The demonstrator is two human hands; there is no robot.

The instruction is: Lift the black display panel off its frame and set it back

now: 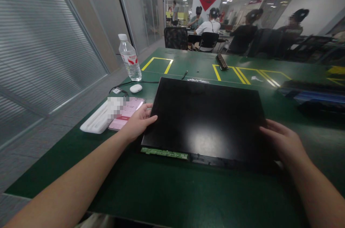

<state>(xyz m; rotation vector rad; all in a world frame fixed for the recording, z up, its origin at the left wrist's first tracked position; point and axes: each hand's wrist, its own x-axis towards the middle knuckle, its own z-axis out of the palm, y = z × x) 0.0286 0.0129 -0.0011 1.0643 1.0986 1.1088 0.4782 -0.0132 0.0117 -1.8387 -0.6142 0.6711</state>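
Observation:
A large black display panel (205,116) lies flat on the green table (172,192), with a thin green circuit strip (164,153) along its near edge. My left hand (137,123) grips the panel's left edge, thumb on top. On the right edge, my right hand (283,141) curls its fingers over the rim. Both hands hold the panel from opposite sides.
Left of the panel lie a phone (126,113), a white tray (94,122), a white earbud case (136,88) and a water bottle (130,58). A dark strip (222,62) lies farther back among yellow floor-tape marks. Several seated people work at far tables.

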